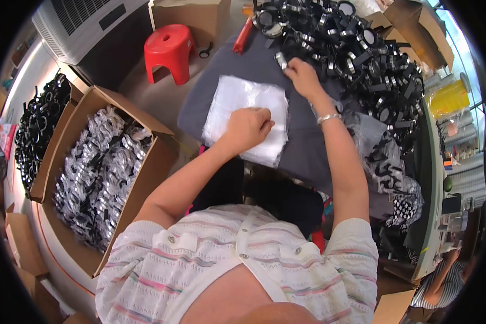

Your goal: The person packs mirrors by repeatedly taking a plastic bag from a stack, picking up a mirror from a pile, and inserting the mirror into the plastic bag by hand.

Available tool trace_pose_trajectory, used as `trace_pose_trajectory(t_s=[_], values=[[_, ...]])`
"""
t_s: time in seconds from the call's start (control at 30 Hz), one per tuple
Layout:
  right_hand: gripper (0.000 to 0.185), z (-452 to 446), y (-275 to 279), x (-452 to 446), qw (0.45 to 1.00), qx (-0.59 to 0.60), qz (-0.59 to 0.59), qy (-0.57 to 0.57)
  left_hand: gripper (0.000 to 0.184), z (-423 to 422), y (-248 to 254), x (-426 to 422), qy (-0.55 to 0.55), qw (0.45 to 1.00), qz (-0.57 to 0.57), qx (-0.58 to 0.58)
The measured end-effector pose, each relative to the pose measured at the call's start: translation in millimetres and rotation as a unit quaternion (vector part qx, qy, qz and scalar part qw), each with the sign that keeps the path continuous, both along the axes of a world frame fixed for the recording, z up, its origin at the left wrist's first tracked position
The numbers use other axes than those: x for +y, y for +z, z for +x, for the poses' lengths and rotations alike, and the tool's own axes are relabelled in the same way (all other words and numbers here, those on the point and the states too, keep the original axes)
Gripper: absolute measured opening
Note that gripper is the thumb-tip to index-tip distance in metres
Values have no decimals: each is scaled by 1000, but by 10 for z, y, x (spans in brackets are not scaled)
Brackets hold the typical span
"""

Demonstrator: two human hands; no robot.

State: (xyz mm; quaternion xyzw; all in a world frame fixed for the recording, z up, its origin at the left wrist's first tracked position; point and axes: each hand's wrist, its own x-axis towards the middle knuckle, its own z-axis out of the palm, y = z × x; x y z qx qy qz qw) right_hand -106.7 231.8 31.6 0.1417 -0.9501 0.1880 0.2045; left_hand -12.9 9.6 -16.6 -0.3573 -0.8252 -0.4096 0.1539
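Observation:
My left hand (248, 128) rests on a stack of clear plastic bags (227, 100), its fingers curled closed. Whether a bag is pinched in them is hidden. My right hand (303, 78) reaches to the near edge of a big heap of black-and-silver watch-like pieces (356, 56). Its fingertips close on one watch-like piece (281, 60) with a shiny silver part. The bags lie flat on a dark grey cloth-covered table (308, 146), left of my right forearm.
Left of me, an open cardboard box (137, 181) holds many bagged pieces (100, 178). Behind it are loose black pieces (40, 129). A red stool (168, 51) stands beyond the table. Bagged pieces (386, 162) lie at right. Another person's striped sleeve (443, 283) shows lower right.

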Motion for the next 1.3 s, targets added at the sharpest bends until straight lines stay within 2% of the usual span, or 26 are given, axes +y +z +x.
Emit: trace_pose_trajectory(t_s=[0.07, 0.1, 0.2, 0.27, 0.4, 0.47, 0.5, 0.53, 0.57, 0.6, 0.63, 0.67, 0.7, 0.73, 0.8, 0.87, 0.9, 0.97, 1.0, 1.03, 1.07, 1.1, 1.13, 1.17, 1.27, 1.3], values=[[15, 125, 114, -82, 957, -49, -284, 26, 16, 0, -2, 0, 3, 1000, -2, 12], [15, 112, 173, 39, 930, -98, -350, 59, 16, -1, -10, -5, -1, 1000, -7, 14], [16, 577, 619, -89, 844, -53, -529, 76, 16, 21, 12, -12, -19, 999, -37, 11], [17, 804, 751, 91, 911, -24, -407, 69, 18, 55, 39, -16, -24, 996, -76, 42], [19, 1584, 952, -234, 988, -63, -136, -40, 17, 111, 37, -32, -33, 990, -110, 83], [20, 1850, 813, -395, 993, -34, 56, -93, 15, 149, 97, -75, -51, 992, -98, 69], [20, 1917, 669, -420, 981, -80, 129, -123, 14, 201, 199, -112, -63, 994, -79, 51], [21, 1974, 522, -440, 971, -116, 156, -139, 14, 261, 341, -153, -76, 995, -59, 35], [22, 2023, 403, -447, 966, -134, 162, -151, 18, 411, 597, -215, -149, 987, 11, -62], [22, 2066, 275, -429, 964, -130, 171, -158, 22, 633, 910, -307, -219, 959, 79, -158], [21, 2080, 161, -390, 960, -138, 186, -156, 22, 833, 1172, -442, -332, 891, 149, -270], [21, 2106, 92, -358, 956, -149, 201, -151, 25, 1010, 1357, -549, -416, 850, 184, -264], [21, 2141, 80, -344, 960, -147, 181, -154, 32, 1162, 1544, -645, -471, 842, 177, -194], [20, 2170, 70, -339, 964, -145, 158, -155, 31, 1227, 1559, -623, -558, 784, 215, -169], [20, 2227, 82, -337, 970, -122, 139, -157, 29, 1359, 1591, -580, -735, 613, 252, -142], [19, 2276, 146, -328, 973, -78, 145, -162, 25, 1395, 1783, -564, -806, 558, 159, -121], [19, 2291, 100, -265, 973, -39, 182, -136, 22, 1310, 1804, -555, -793, 590, 117, -93], [21, 2283, -18, -107, 963, 42, 254, -83, 18, 1183, 1533, -439, -638, 741, 210, -24], [22, 2290, -19, -95, 961, 30, 264, -79, 13, 1026, 1518, -414, -504, 847, 162, -41], [23, 2305, -25, -94, 959, 17, 274, -75, 14, 881, 1449, -322, -310, 943, 62, -104], [25, 2314, -22, -93, 956, 5, 283, -71, 13, 568, 1147, -128, -210, 972, 51, -93], [32, 2319, -2, -85, 958, -37, 276, -74, 16, 249, 834, 31, -135, 977, 26, -164], [39, 2319, 36, -72, 957, -77, 268, -77, 21, 31, 595, 107, -78, 984, -32, -159], [47, 2313, 81, -60, 955, -116, 260, -80, 30, -143, 369, 180, -17, 988, -127, -88], [50, 2302, 200, -31, 948, -163, 269, -48, 56, -122, 321, 353, 58, 965, -214, -138], [50, 2294, 202, -9, 948, -160, 270, -45, 54, -69, 397, 403, 56, 960, -250, -114]])
